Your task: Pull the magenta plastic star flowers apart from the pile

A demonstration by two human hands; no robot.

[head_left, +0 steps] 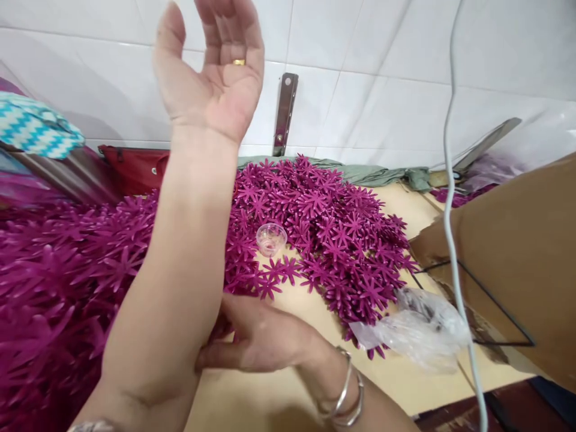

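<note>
My left hand (216, 75) is raised in front of the wall, palm toward me, with fingers slightly bent and nothing in it. A gold ring sits on one finger. Lower down, my right hand (265, 339) is at the edge of my left forearm (180, 252). One digit lies against the forearm's edge, while other fingers go behind it, their tips hidden. Two silver bangles (348, 390) circle the right wrist. Around the forearm lie heaps of magenta flower-shaped pieces (333, 222). A small clear round cup (271, 239) stands among them, with small bits inside.
A crumpled clear plastic bag (414, 330) lies beside a brown cardboard box (517, 258) on the right. A pale cable (450, 180) hangs across that side. Behind stand a white tiled wall (360, 42), a metal bracket (285, 114) and a red bag (135, 171).
</note>
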